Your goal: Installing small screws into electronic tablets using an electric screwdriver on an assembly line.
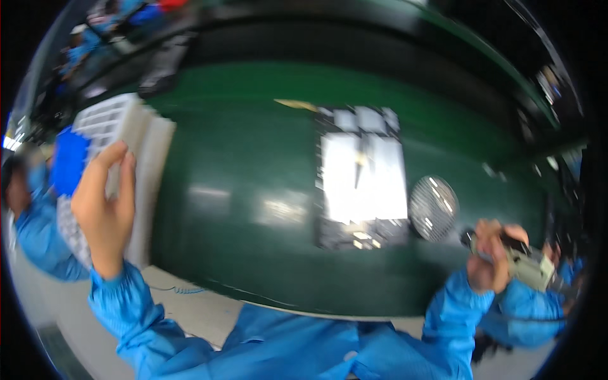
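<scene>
My left hand (104, 206) is raised over a stack of white gridded trays (142, 145) at the left, thumb and finger curled together in a pinch. Anything between those fingertips is too small to make out. Beside that hand, a bright blue piece (69, 161) sits against the trays. At the right edge of the bench, my right hand (489, 256) is closed round a pale grey-green handheld device (532, 269) with a dark part on top. Motion blurs its details. A round, shiny perforated metal piece (434, 208) lies just left of that hand.
On the green bench (234, 158) lies a black mat (329, 234) with white sheets (386, 177) and a thin dark tool (360, 168). A yellow pointed strip (294, 103) is beyond it. Co-workers in blue sleeves (47, 240) are at both sides.
</scene>
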A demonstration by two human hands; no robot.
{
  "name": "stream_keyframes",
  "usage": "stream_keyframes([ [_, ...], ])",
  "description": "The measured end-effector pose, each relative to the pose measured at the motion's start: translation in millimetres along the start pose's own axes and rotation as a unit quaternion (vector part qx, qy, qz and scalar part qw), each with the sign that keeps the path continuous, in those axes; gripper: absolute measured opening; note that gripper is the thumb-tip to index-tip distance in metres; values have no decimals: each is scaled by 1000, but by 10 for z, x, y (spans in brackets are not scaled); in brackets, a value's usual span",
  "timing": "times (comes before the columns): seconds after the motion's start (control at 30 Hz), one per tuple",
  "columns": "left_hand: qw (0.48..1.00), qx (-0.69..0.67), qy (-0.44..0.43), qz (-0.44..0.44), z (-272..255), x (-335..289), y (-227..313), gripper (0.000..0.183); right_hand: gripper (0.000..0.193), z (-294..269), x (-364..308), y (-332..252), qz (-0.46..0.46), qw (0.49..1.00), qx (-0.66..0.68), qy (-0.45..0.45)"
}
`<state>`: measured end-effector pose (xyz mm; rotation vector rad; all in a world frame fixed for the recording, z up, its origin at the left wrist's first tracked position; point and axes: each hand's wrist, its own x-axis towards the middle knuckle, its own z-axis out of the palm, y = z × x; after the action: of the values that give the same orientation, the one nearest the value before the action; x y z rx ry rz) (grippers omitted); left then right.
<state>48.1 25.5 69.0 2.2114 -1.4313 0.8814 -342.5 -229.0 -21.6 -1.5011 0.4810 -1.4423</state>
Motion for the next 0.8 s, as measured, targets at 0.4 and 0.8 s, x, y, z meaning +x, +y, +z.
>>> stream_keyframes([
  [0.4,832,-397,-231,312,1306,-376,1975,45,37,144,146,235,38,998,48,-26],
  [0.8,815,-403,-255,328,1473,-425,2066,28,36,318,169,457,84,994,41,-51],
])
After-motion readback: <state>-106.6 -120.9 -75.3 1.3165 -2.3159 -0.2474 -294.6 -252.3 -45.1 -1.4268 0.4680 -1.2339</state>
